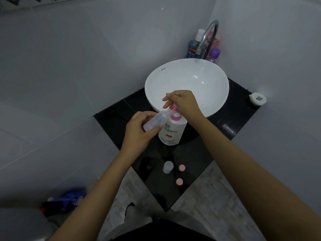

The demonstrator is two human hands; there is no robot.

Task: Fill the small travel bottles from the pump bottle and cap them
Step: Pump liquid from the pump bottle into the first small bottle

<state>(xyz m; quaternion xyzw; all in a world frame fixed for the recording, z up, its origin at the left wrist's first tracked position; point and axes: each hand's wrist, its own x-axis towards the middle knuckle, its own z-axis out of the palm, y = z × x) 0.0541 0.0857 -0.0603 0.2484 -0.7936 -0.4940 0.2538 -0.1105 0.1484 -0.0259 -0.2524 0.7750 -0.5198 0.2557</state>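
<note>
My left hand is curled around a clear travel bottle, fingers wrapped over its body and thumb across the front, holding it tilted so its open mouth points up and to the right, right at the pink spout of the pump bottle. My right hand sits on top of that pump, fingers bent down over the pink pump head with the palm pressing on it; two fingertips stick out to the left, loose. Both forearms reach in from the bottom of the view, the left one angled up from the lower left, the right one coming in long from the lower right, wrist bent down over the pump.

The pump bottle stands upright on the black counter, just in front of the white basin, touching the tilted bottle's neck at the spout.

Nearer to me on the counter a second clear travel bottle stands uncapped, with a pink cap just beside it on the right and another pink cap a little closer to me. Behind the basin a curved tap rises, with several bottles in the corner, and a small white container sits at the counter's right edge
</note>
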